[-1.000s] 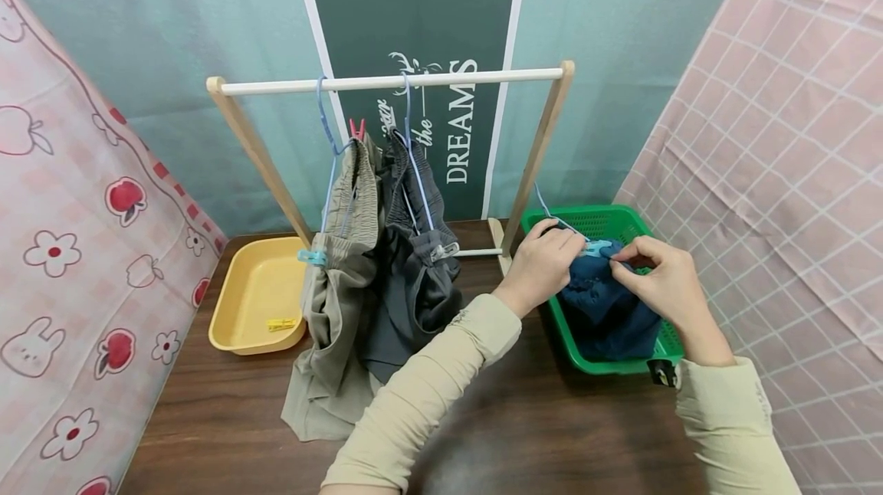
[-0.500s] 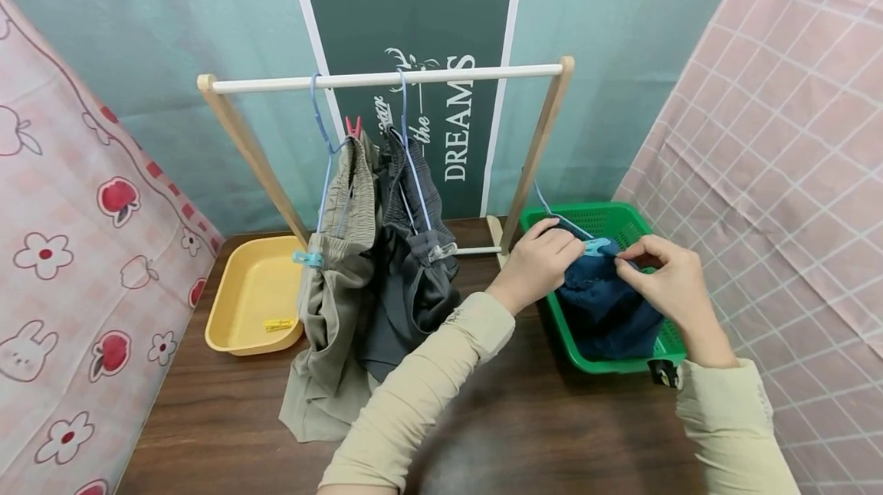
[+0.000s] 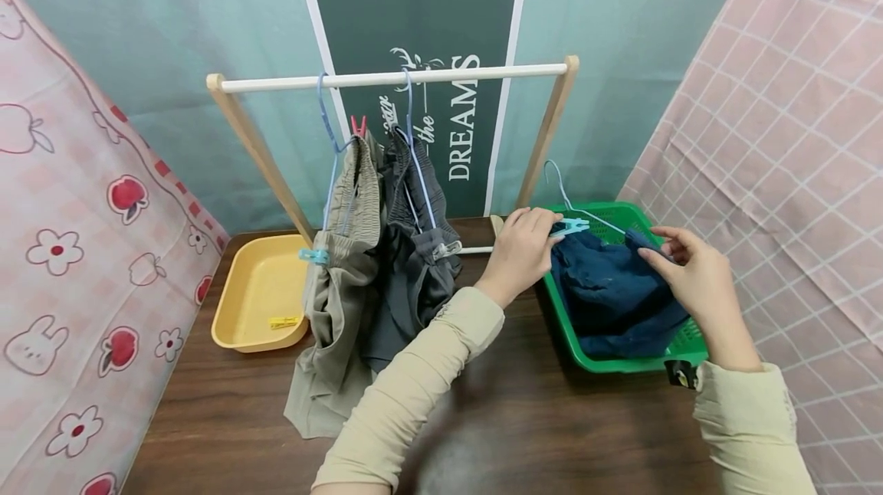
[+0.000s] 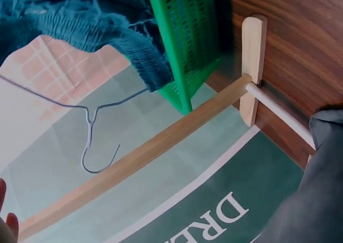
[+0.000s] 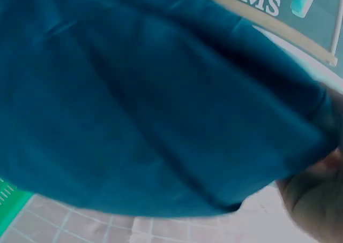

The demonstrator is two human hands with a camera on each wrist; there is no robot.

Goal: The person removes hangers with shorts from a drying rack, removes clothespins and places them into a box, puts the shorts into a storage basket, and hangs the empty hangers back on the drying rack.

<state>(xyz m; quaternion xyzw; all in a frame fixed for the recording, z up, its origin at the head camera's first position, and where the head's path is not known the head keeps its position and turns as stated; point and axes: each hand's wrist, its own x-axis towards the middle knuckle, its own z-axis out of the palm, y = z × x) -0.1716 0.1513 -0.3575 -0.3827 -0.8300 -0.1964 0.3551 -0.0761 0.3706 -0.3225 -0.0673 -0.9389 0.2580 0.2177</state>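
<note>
Dark blue pants [image 3: 614, 288] with a gathered elastic waistband lie partly in the green basket [image 3: 610, 364], hung on a thin blue wire hanger [image 3: 597, 220]. My left hand [image 3: 520, 254] pinches a light blue clothespin [image 3: 574, 227], which stands apart from the waistband in the right wrist view. At the other end, my right hand [image 3: 702, 280] pinches the waistband corner near the hanger's right arm. The left wrist view shows the hanger's hook [image 4: 96, 171] free of the rail. Cloth fills most of the right wrist view and hides the right fingertips there.
A wooden rack with a white rail [image 3: 469, 77] stands left of the basket. Grey-green pants [image 3: 338, 280] and dark grey pants [image 3: 414, 280] hang from it, held by clothespins. A yellow tray [image 3: 241, 311] contains a yellow clothespin [image 3: 283, 322].
My left hand has drawn the light blue clothespin leftward, off the waistband. My right hand has moved right with the waistband corner, and the pants have spread wider. More of the hanger shows.
</note>
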